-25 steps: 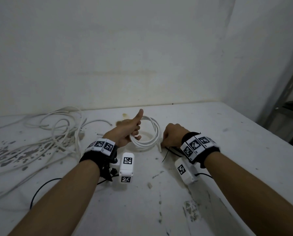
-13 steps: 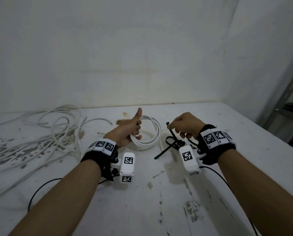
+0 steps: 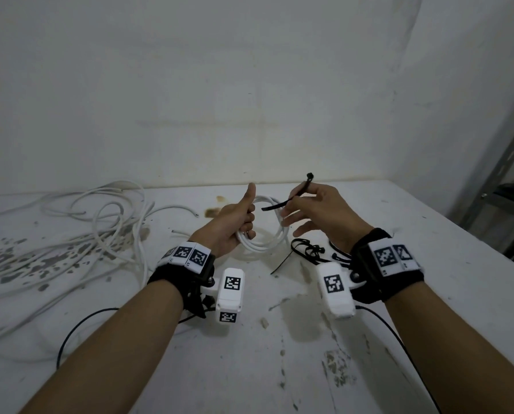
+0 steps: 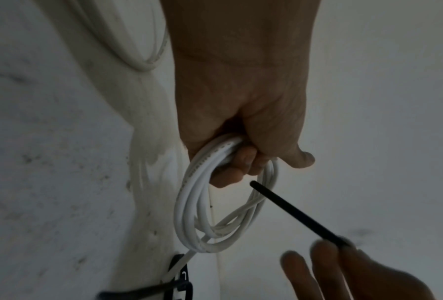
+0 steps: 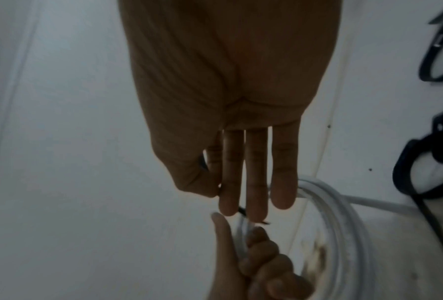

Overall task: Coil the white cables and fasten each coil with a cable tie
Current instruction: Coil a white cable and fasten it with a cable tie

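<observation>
A stained white table (image 3: 279,369) is set against a pale wall. A white cable coil (image 3: 267,234) is gripped in the curled fingers of the left hand (image 3: 235,222), thumb raised. A black cable tie (image 3: 294,197) is pinched by the right hand (image 3: 318,213), other fingers extended. Loose white cables (image 3: 85,234) lie far left; spare ties (image 3: 306,252) lie below the right hand.

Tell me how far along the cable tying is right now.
Done: one white coil is wound, gripped by the left hand. In hand: the right hand pinches a black cable tie, its tip near the coil, not yet wrapped. Left: fastening it, then the loose white cables; spare ties wait on the table.
</observation>
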Action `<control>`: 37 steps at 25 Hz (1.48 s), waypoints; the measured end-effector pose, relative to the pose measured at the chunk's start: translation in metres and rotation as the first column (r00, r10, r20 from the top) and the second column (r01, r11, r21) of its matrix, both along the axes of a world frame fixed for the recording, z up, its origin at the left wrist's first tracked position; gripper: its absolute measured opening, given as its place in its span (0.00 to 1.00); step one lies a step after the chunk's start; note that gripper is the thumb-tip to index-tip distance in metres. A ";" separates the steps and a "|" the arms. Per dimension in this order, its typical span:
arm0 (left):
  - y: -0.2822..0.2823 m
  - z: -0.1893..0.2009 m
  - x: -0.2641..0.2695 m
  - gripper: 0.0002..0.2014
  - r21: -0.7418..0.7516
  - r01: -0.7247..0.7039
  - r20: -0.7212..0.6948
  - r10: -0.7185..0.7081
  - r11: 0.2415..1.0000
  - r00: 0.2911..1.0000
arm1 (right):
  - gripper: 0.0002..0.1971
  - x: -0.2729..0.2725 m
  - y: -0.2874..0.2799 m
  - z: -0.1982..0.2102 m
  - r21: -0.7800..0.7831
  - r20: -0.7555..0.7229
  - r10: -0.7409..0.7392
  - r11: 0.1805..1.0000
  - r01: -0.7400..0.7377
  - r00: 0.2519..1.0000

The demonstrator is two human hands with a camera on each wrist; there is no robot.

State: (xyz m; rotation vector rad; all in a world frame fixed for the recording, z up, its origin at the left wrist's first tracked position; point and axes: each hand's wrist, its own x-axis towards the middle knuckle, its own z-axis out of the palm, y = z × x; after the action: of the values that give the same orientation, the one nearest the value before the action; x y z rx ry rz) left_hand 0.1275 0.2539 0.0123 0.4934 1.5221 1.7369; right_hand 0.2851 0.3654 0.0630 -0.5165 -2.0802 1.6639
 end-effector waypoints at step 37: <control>-0.105 0.033 -0.040 0.07 0.159 -0.395 -0.374 0.425 0.905 0.824 | 0.04 -0.108 -0.108 0.012 0.121 -0.265 0.072 0.992 -0.041 0.961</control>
State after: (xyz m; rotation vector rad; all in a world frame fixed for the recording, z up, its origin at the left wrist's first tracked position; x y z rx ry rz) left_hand 0.0878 0.1493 0.0456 0.6233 1.9738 2.1244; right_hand 0.1772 0.2575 0.0753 -0.1821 -1.9895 1.5374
